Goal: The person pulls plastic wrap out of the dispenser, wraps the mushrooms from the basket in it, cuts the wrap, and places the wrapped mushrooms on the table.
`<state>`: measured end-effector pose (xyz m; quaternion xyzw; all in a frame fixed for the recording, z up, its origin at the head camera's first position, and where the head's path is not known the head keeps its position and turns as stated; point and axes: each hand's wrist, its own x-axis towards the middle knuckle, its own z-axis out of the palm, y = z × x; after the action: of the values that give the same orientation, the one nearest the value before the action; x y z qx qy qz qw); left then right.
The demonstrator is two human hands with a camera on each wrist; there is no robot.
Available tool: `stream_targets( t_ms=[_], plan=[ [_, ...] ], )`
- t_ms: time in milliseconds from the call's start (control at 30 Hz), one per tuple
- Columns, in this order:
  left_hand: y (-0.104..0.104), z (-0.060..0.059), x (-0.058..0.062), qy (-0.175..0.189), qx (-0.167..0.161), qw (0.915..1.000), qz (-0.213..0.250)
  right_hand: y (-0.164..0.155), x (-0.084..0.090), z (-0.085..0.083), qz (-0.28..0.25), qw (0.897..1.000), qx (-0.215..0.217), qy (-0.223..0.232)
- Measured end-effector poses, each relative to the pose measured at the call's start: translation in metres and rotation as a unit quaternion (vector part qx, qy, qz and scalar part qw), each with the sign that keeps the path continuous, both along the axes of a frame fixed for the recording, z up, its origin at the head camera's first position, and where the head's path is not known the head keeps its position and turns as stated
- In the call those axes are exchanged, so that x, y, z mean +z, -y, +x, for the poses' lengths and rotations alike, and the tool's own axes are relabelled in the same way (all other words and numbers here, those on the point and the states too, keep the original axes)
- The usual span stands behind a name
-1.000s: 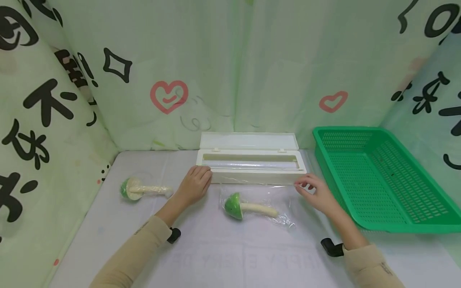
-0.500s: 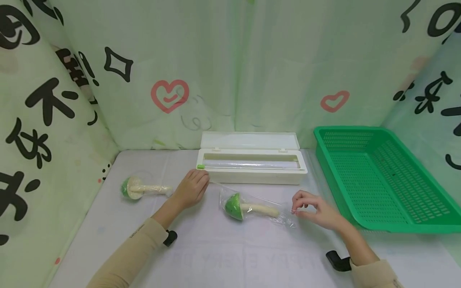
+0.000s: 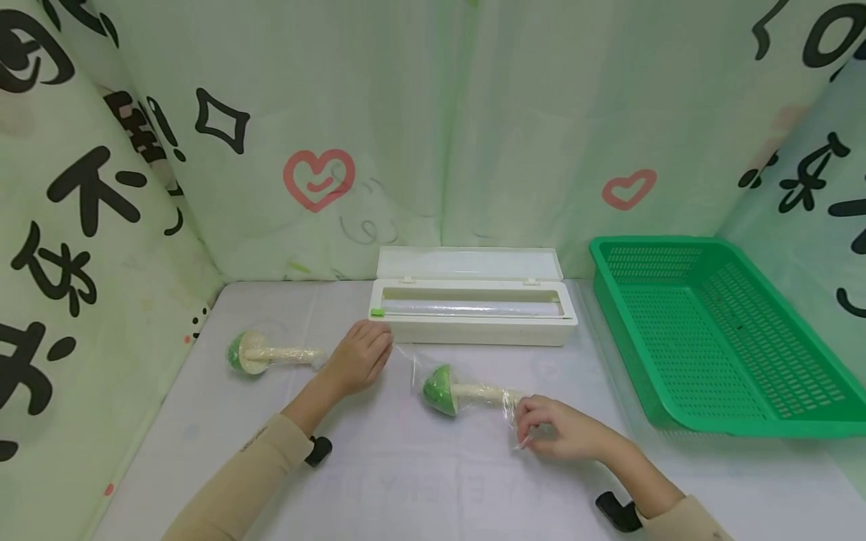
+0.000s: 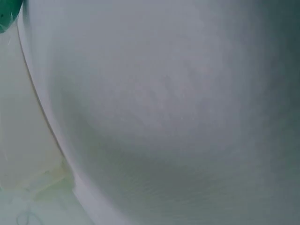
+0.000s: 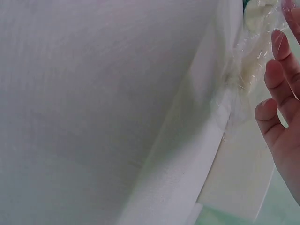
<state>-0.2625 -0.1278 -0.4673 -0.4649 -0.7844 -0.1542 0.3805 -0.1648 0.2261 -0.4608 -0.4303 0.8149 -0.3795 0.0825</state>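
Note:
A toy mushroom [image 3: 441, 389] with a green cap and pale stem lies on the white cloth, clear plastic film [image 3: 511, 409] spread about it. My right hand [image 3: 564, 430] pinches the film's right edge beside the stem's end, its fingertips bent. In the right wrist view that hand [image 5: 283, 89] is at the right margin, the crinkled film [image 5: 239, 89] by its fingers. My left hand [image 3: 358, 357] is at the front left corner of the white film dispenser [image 3: 473, 333], fingers curled. A film corner runs to its fingertips; the thumb is hidden.
The dispenser's lid [image 3: 467, 263] stands raised, a film roll [image 3: 473, 309] inside and a green slider [image 3: 377, 312] at its left. A second mushroom [image 3: 260, 354], wrapped in film, lies left of my left hand. At the right stands a green perforated basket [image 3: 656, 376].
My right hand has drawn the film's right edge away from the dispenser, toward me and leftward over the mushroom's stem. The left hand has shifted slightly off the slider and stays at the corner.

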Motion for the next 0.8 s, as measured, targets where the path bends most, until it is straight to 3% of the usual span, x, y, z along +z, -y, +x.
stream_targets(
  t_ms=[300, 567, 700, 800],
  plan=[
    [-0.014, 0.018, 0.008, -0.030, -0.057, 0.9977, 0.021, 0.011, -0.007, -0.009, 0.090, 0.995, -0.016, 0.038],
    [-0.033, 0.043, 0.007, -0.021, -0.098, 0.9949, 0.011, 0.013, -0.005, -0.014, 0.094, 0.992, -0.021, 0.080],
    [-0.043, 0.054, 0.003, -0.021, -0.111, 0.9936, -0.008, 0.014, -0.003, -0.014, 0.097, 0.990, -0.027, 0.100],
    [-0.049, 0.060, -0.001, -0.022, -0.112, 0.9922, -0.051, 0.014, -0.003, -0.014, 0.101, 0.988, -0.034, 0.108]
  ],
)
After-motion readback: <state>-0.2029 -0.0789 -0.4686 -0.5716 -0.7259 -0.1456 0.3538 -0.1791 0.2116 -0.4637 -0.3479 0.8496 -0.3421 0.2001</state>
